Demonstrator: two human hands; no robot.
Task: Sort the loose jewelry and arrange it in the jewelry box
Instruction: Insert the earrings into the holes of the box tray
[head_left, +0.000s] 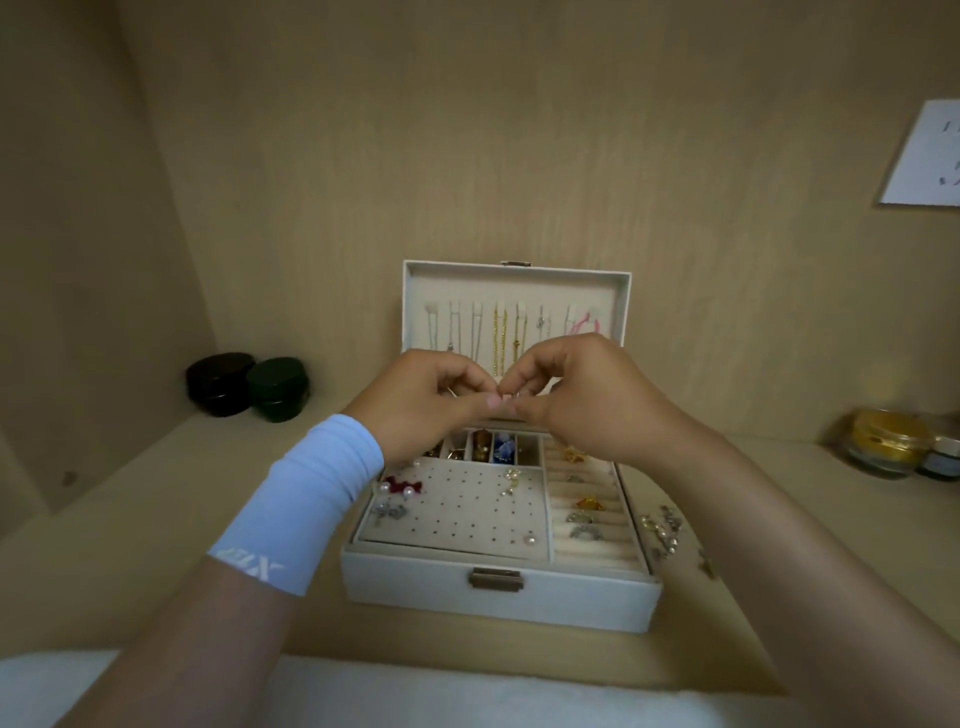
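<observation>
A white jewelry box (498, 597) stands open on the wooden shelf, its lid (517, 280) upright with several chains hanging inside. My left hand (431, 402) and my right hand (582, 400) meet above the box, fingertips pinching one tiny piece of jewelry (501, 399) between them; the piece itself is mostly hidden. In the box, a perforated earring pad (462, 514) holds pearl and red studs, ring rolls (587, 512) hold several rings, and small back compartments hold beads. Loose jewelry (662, 530) lies on the shelf right of the box.
Two dark round tins (247, 384) sit at the back left. A glass jar with a gold lid (885, 441) and a smaller jar stand at the right. A paper note (924, 156) hangs on the back wall. White cloth (363, 696) lies along the near edge.
</observation>
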